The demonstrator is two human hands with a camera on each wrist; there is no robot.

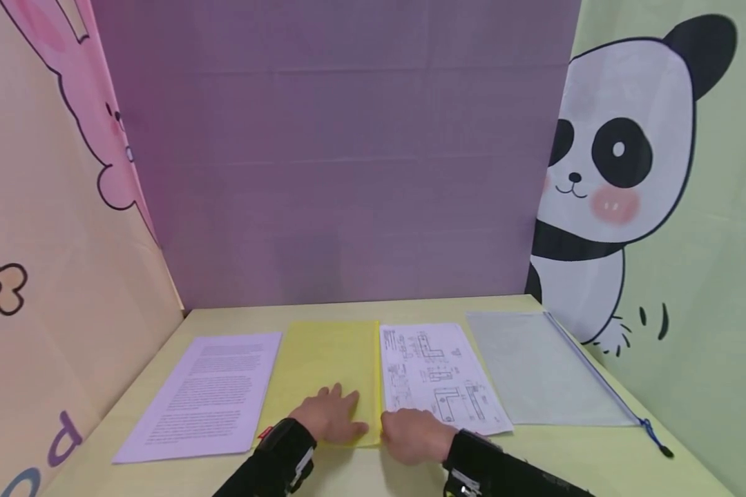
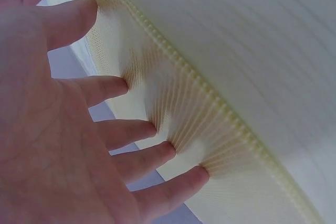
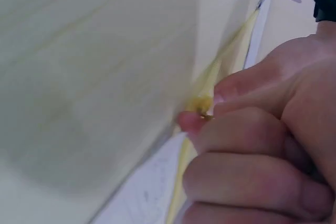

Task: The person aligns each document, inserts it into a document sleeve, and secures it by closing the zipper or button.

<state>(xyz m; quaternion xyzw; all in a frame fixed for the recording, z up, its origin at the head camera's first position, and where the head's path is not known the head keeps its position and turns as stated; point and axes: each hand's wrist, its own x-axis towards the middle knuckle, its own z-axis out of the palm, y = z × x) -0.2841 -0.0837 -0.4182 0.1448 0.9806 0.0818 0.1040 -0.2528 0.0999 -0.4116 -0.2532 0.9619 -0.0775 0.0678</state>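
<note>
A yellow mesh zip pouch (image 1: 329, 359) lies flat in the middle of the pale yellow table (image 1: 597, 455). My left hand (image 1: 331, 414) rests on its near end with fingers straight and spread. In the left wrist view those fingertips (image 2: 163, 150) press into the pouch mesh (image 2: 210, 129). My right hand (image 1: 410, 431) sits at the pouch's near right corner. In the right wrist view the thumb and forefinger of that hand (image 3: 210, 109) pinch the small yellow zipper pull (image 3: 202, 103).
A printed text sheet (image 1: 205, 393) lies left of the pouch and a sheet of technical drawings (image 1: 438, 376) lies right of it. Farther right is a grey translucent zip pouch (image 1: 541, 369) with a blue zipper. Cloth backdrops wall in the table's back and sides.
</note>
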